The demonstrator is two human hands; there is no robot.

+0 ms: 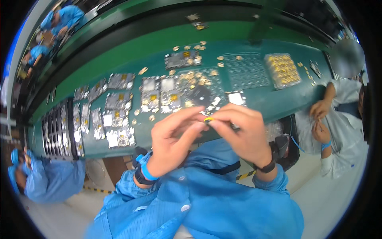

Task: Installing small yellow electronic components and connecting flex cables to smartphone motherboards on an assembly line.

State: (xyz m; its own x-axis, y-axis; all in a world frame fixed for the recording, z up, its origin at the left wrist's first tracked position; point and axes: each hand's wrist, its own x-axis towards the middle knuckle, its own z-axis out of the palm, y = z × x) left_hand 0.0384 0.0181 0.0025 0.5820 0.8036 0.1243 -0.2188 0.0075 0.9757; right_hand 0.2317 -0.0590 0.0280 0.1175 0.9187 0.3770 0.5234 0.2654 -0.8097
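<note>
My left hand (172, 137) and my right hand (247, 133) meet above the near edge of the green bench. Between their fingertips is a small yellow-and-black part (208, 119), pinched from both sides. It is too small for me to tell its exact kind. Just beyond my fingers lies a dark round piece (200, 95) on a clear tray (217, 81) strewn with small gold-coloured parts (195, 77). Left of that tray stand circuit boards (171, 97) with silver shields and yellow patches. A small white-topped board (237, 98) sits past my right hand, partly covered by it.
More circuit boards (117, 101) spread leftward toward a black slotted rack (57, 129). Rightward are a clear moulded tray (246, 71) and a stack of trays of yellow parts (283, 71). At the right sits a person (338, 119) with both hands together; other people work at left.
</note>
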